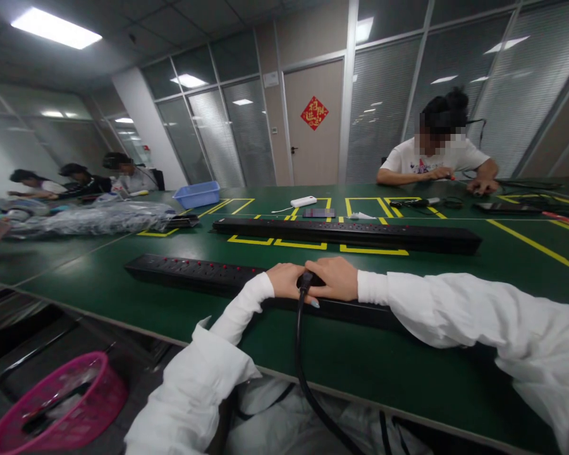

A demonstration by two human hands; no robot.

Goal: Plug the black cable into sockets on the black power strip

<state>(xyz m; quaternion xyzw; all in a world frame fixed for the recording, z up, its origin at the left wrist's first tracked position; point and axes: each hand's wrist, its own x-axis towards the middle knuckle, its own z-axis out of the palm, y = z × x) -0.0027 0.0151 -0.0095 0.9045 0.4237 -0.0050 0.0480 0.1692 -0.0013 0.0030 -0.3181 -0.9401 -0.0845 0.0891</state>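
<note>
One pink basket [108, 382] on floor, far left. Power strip [171, 268] lies lengthwise along tabletop [95, 284], red-dotted face up, likely for easy reach. Left hand [285, 280], fingers curled against black plug [306, 279] above strip; cord [299, 341] drops over edge toward lap. Right hand [336, 278] wraps plug's other side, fingers nearly closed, probably steadying it; whether seated, cannot tell. Second strip [360, 234] behind, parallel; co-worker [436, 158] beyond, right.

Free green tabletop [246, 254] runs between two obstacles, the near strip [184, 269] and far strip [351, 234].
</note>
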